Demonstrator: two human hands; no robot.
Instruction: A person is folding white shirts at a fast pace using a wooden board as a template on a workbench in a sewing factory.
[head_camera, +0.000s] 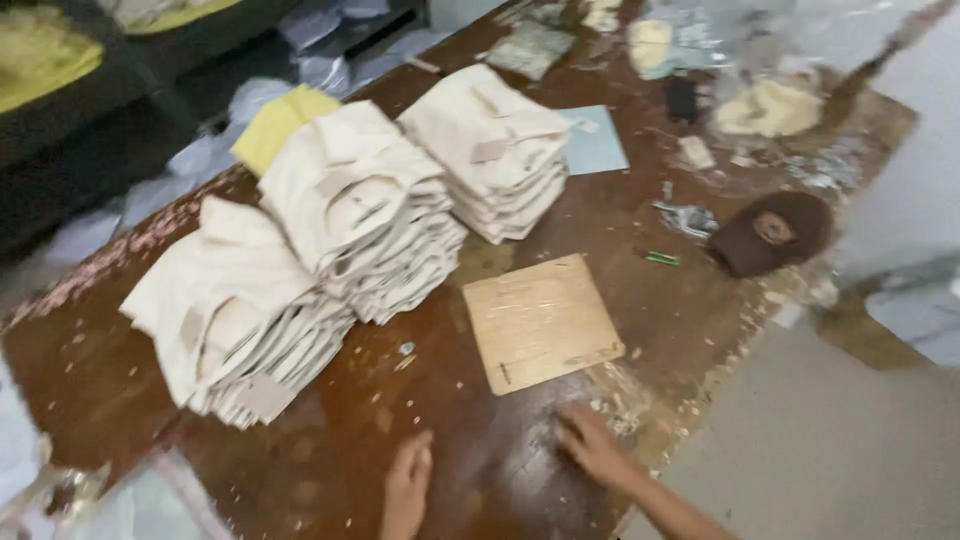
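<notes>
In the head view, the wooden board (541, 321) lay flat on the brown table (690, 320), nearest of all the things to the hands. It was roughly square, turned a little so that one corner pointed toward the person and its slightly longer side ran from near left to far right. Nothing rested on it.

The right hand (590, 444) lay palm down on the table just short of the board's near edge, fingers spread and flat, holding nothing; it sat among pale scraps and crumbs scattered there. The left hand (408, 486) rested on the tabletop further left, fingers together and pointing away from the person, also empty and apart from the board.

To the left of the board stood three stacks of folded cream cloth: the near stack (232, 320), the middle stack (360, 210) leaning against it, and the far stack (492, 150). Behind the middle one showed a yellow folded piece (278, 124). A light blue sheet (596, 140) lay beside the far stack.

On the right a brown cap (772, 232) sat near the table's edge, with a small green object (661, 259) between it and the board. Clear plastic bags (770, 105) at the far end held pale cloth, though the blur made their contents hard to tell.
</notes>
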